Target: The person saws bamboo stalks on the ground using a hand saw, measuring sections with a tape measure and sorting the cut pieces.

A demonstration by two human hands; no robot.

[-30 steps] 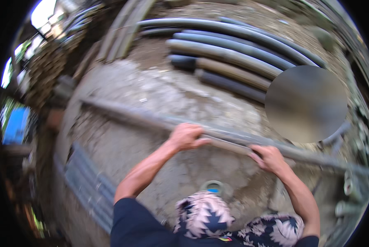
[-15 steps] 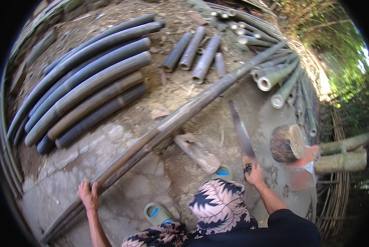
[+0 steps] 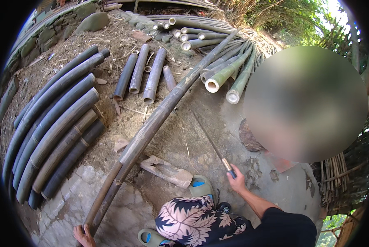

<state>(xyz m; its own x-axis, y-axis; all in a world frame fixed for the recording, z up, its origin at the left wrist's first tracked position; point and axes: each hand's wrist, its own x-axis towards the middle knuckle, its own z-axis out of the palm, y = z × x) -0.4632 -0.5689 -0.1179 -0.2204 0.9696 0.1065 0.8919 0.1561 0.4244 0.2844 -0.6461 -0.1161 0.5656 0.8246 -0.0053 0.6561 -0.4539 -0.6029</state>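
My right hand [image 3: 237, 180] grips the handle of a handsaw [image 3: 209, 142]. Its thin blade points up and away to the left, clear of the poles and seen nearly edge-on. At the lower left, my left hand [image 3: 84, 236] is closed on the near end of a long bamboo pole [image 3: 151, 125], which runs diagonally to the far right. A second length lies alongside it at the near end. Beneath the pole, a notched wooden block [image 3: 166, 171] rests on the ground between it and my sandalled foot [image 3: 201, 186].
Several dark bamboo lengths [image 3: 54, 136] lie side by side at left. Shorter cut pieces [image 3: 154, 76] lie beyond the pole. Green bamboo poles [image 3: 240, 80] are stacked at the far right. A log stump [image 3: 249, 136] is partly hidden by a round blurred patch.
The view has swung to the right, so the bamboo appears farther left. My right hand has turned the saw from showing its broad side to nearly edge-on. My left hand remains at the pole's near end.
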